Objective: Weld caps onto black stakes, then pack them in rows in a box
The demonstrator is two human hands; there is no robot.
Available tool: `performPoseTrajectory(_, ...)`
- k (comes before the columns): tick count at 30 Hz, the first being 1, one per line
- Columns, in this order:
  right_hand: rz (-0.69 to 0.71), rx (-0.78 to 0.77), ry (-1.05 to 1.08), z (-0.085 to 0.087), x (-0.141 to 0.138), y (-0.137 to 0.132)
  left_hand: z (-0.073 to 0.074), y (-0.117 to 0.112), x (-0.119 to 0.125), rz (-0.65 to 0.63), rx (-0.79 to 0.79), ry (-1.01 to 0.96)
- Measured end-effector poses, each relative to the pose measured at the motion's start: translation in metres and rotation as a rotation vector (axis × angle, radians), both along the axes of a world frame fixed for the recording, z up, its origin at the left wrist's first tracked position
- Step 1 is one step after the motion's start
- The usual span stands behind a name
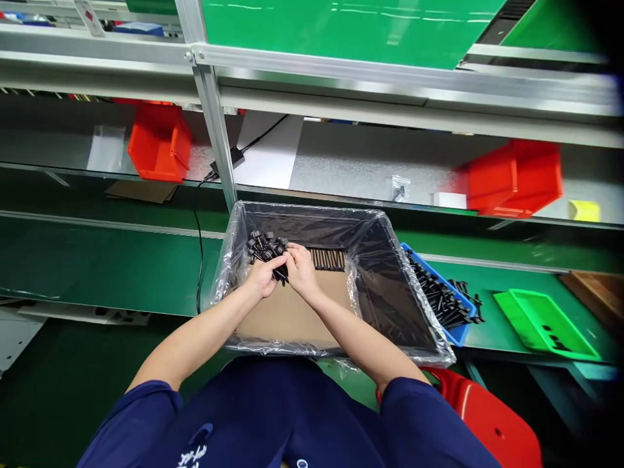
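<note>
My left hand (pixel 263 276) is closed around a bunch of slim black rods with thick knob-like heads (pixel 266 246), held over the left side of a lined bin. My right hand (pixel 299 270) meets the bunch from the right, fingers pressed together at its edge; what they pinch is hidden. Below, a sheet of brown cardboard (pixel 287 318) lies inside the grey bin (pixel 409 292), which is lined with clear plastic. Along the cardboard's far edge, just right of my right hand, a row of similar black rods (pixel 327 259) lies side by side.
To the right, a blue tray (pixel 458 335) is heaped with black rods, beside a green tray (pixel 531 312) with a few small black pieces. A red stool (pixel 492 416) stands below. Red bins (pixel 160 143) sit on the shelf behind, and a black cable (pixel 199 247) hangs left.
</note>
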State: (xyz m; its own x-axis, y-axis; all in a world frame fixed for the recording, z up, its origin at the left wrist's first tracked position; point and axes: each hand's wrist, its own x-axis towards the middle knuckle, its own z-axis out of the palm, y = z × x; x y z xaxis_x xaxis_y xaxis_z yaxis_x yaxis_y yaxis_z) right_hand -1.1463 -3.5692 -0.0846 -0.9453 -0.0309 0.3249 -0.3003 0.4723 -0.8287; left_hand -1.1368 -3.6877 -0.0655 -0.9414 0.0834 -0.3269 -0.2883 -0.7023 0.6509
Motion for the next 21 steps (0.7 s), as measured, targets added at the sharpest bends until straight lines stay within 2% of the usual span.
performPoseTrajectory(3,-0.054,-0.080,-0.098,-0.001,-0.003,-0.009,-0.004,-0.004,-0.002,-0.007,-0.015,-0.003)
performPoseTrajectory(9,-0.125,-0.501,-0.284,-0.005,-0.005,-0.023,-0.012,-0.013,-0.010,0.001,-0.076,-0.081)
performPoseTrajectory(12,-0.159,-0.622,-0.316,-0.002,-0.019,-0.011,-0.015,-0.022,-0.017,0.025,-0.145,-0.101)
performPoseTrajectory(14,-0.186,-0.647,-0.341,-0.005,-0.034,0.004,-0.018,-0.029,-0.023,0.082,-0.190,-0.055)
performPoseTrajectory(17,-0.192,-0.610,-0.498,-0.027,-0.055,0.027,-0.021,-0.039,-0.030,0.184,-0.256,0.032)
performPoseTrajectory(21,-0.066,-0.441,-0.989,-0.086,-0.054,0.031,-0.022,-0.049,-0.034,0.256,-0.334,0.138)
